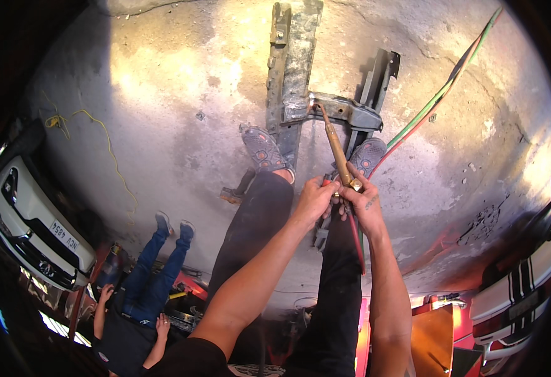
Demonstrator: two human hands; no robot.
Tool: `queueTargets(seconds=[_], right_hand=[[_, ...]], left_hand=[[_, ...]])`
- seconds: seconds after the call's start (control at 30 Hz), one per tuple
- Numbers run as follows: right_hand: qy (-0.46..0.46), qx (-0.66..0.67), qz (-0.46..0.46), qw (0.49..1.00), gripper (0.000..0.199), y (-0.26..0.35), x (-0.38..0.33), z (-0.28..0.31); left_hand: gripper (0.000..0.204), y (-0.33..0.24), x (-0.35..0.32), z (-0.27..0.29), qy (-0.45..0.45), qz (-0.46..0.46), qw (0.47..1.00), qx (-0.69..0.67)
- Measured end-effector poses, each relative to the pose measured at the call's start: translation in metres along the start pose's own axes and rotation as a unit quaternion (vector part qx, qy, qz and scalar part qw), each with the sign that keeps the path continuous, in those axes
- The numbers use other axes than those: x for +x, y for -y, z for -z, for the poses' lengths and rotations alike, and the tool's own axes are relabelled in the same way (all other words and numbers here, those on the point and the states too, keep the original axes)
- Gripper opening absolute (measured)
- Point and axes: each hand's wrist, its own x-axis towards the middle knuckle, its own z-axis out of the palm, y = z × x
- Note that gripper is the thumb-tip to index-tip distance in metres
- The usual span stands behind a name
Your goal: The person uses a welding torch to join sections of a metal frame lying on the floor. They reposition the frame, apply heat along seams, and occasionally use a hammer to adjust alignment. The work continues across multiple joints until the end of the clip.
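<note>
A brass gas torch (337, 146) slants between my feet, its tip close to the joint of a dark metal frame (332, 105) on the floor. My right hand (365, 202) is closed around the torch's rear, beside its brass valve (355, 184). Close by on the left, my left hand (314, 200) is closed, its fingers pinching at a small red knob (327, 183) by the torch's rear end. The fingers partly hide that spot. From beneath my hands a red hose (354, 235) hangs down. No flame shows at the tip.
Green and red hoses (429, 108) cross the concrete at the right. My shoes (263, 147) flank the frame. A yellow cord (107, 141) lies at left, near a white vehicle (37, 220). Another person in jeans (153, 270) is at lower left. An orange panel (431, 339) is at lower right.
</note>
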Motion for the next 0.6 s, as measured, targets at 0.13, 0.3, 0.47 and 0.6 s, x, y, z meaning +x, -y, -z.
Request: queueTargets(seconds=[0.13,0.3,0.47,0.6], right_hand=[[0.003,0.001,0.004,1.0,0.073,-0.0004,0.0001,0.0002],[-0.001,0.0,0.002,1.0,0.073,0.0023,-0.0008,-0.0006],[0.001,-0.005,0.01,1.0,0.073,-0.0002,0.0012,0.0],[-0.003,-0.011,0.014,1.0,0.072,0.0031,0.0016,-0.0018]], left_hand=[[0.031,0.0023,0.0008,-0.0001,-0.001,-0.005,1.0,0.003],[0.032,0.0018,0.0009,-0.0002,0.002,-0.007,1.0,0.001],[0.03,0.0033,0.0023,0.0004,0.007,-0.012,1.0,-0.004],[0.028,0.0046,0.0025,0.0015,0.011,-0.019,1.0,-0.017]])
